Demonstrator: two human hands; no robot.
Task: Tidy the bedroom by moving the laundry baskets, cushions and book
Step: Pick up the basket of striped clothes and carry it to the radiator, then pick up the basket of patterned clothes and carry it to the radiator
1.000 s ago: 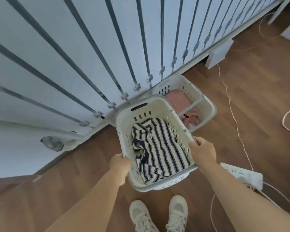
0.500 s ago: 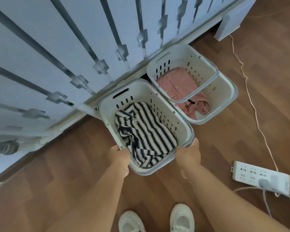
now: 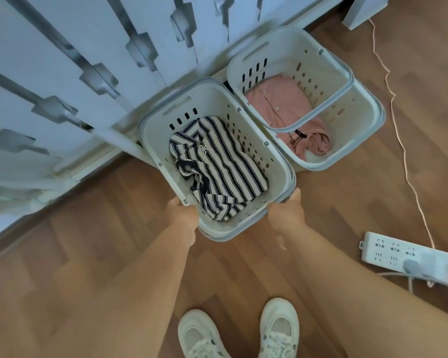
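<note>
A white laundry basket [image 3: 277, 161] with a navy-and-white striped garment [image 3: 217, 166] inside sits low by the wall. My left hand [image 3: 181, 215] grips its near-left rim and my right hand [image 3: 286, 213] grips its near-right rim. A second white laundry basket [image 3: 360, 99], holding a pink shirt [image 3: 282, 104] under its swung handle, stands on the floor right beside the first, touching or nearly touching it. No cushions or book are in view.
A white panelled wall with grey metal strips [image 3: 101, 73] runs along the left and top. A white power strip [image 3: 404, 255] and a thin cord [image 3: 398, 140] lie on the wood floor [image 3: 88, 254] at the right. My white shoes [image 3: 277, 329] are at the bottom.
The striped basket has gone down and towards the wall, ending beside the pink-shirt basket. Both hands stayed on its rim, and the view has dropped closer to the floor.
</note>
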